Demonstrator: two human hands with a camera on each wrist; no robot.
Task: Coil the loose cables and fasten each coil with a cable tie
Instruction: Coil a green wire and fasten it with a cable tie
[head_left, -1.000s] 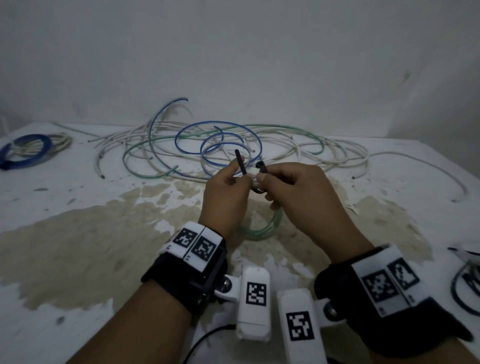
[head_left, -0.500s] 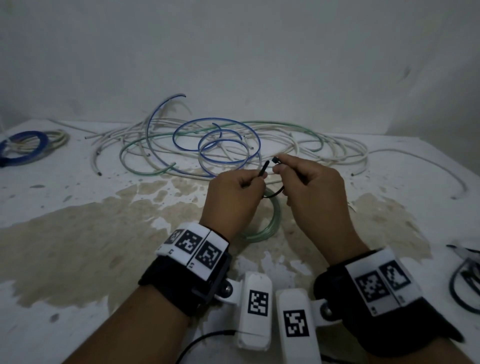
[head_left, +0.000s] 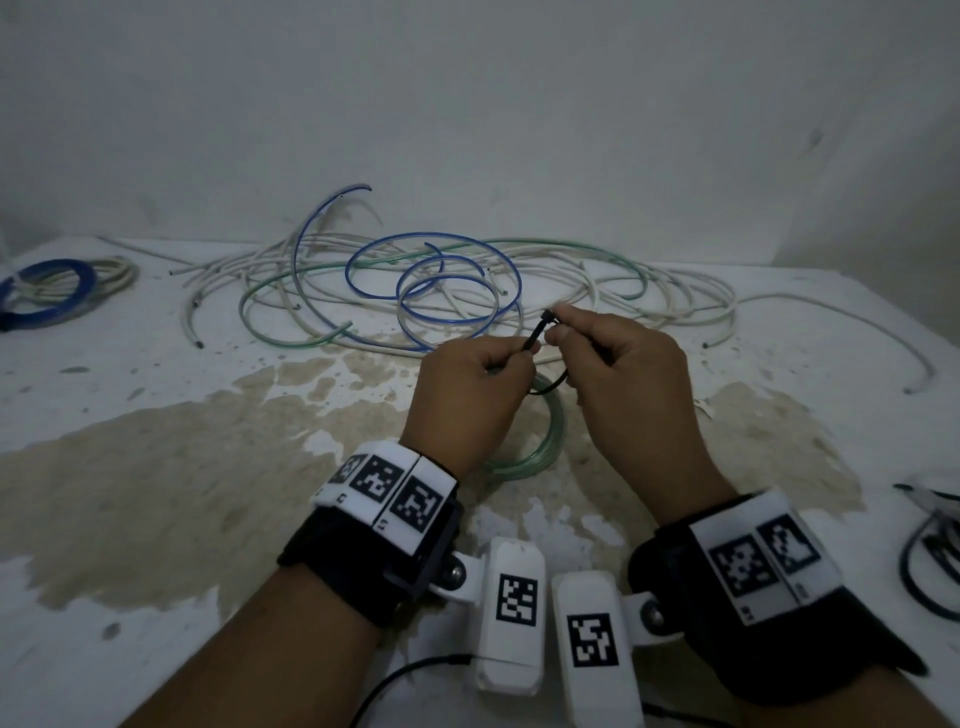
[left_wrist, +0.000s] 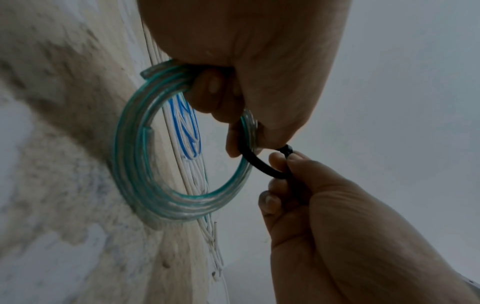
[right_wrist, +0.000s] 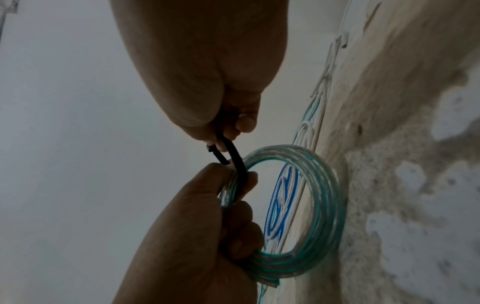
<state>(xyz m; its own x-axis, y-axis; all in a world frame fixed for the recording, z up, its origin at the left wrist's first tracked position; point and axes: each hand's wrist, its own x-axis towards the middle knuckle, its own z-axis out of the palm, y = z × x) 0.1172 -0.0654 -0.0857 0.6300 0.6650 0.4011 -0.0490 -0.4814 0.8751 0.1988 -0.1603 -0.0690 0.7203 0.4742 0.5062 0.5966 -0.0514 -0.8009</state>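
Observation:
A coil of clear green cable (head_left: 549, 441) hangs upright just above the stained table, and my left hand (head_left: 519, 358) grips its top. In the left wrist view the coil (left_wrist: 130, 164) has a black cable tie (left_wrist: 259, 164) looped round its strands. My left fingers also pinch one end of the tie (head_left: 537, 332). My right hand (head_left: 561, 332) pinches the tie's head end, just right of the left hand. The right wrist view shows the tie (right_wrist: 233, 154) running from my right fingers down to the coil (right_wrist: 324, 205). The loop is still wide and slack.
A loose tangle of white, blue and green cables (head_left: 467, 291) lies along the back of the table by the wall. Tied blue and white coils (head_left: 47, 291) sit at the far left. A black cable (head_left: 930, 561) lies at the right edge.
The hands have drawn slightly apart. The tie end that stuck up between them now slants from the left fingers to the right fingers, which hold its head.

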